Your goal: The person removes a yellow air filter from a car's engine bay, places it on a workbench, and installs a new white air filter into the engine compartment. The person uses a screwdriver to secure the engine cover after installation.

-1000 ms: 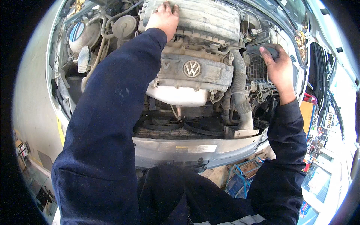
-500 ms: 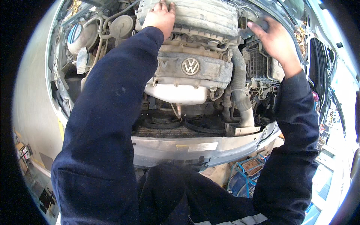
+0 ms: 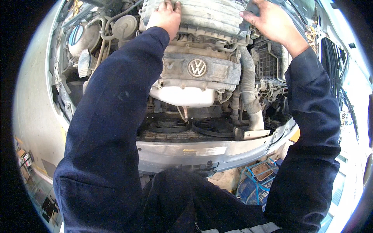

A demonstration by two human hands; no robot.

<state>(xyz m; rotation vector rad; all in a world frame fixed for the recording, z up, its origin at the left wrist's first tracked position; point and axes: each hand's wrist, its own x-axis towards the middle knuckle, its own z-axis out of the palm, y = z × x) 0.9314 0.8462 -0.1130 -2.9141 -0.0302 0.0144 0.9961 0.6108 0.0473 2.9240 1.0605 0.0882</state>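
Observation:
My left hand [image 3: 166, 17] lies flat on the ribbed grey air filter cover [image 3: 211, 16] at the top of the engine, its fingers stretched out. At the cover's right end, my right hand [image 3: 272, 21] is closed around a screwdriver [image 3: 244, 25] with a dark handle. Its thin shaft slants down and left toward the front right corner of the cover; whether the tip touches anything is too small to tell. Below the cover sits the dusty engine trim [image 3: 217, 70] with a round emblem.
A ribbed air hose [image 3: 248, 85] runs down right of the engine to the front panel [image 3: 175, 153]. Left stand a blue-capped reservoir [image 3: 77, 37] and a round lid [image 3: 124, 28]. The battery area [image 3: 268, 62] lies right. Below the bumper is a blue metal frame [image 3: 256, 180].
My right hand has moved left and up with the screwdriver, from beside the cover to its right front corner. My left hand stays in place on the cover.

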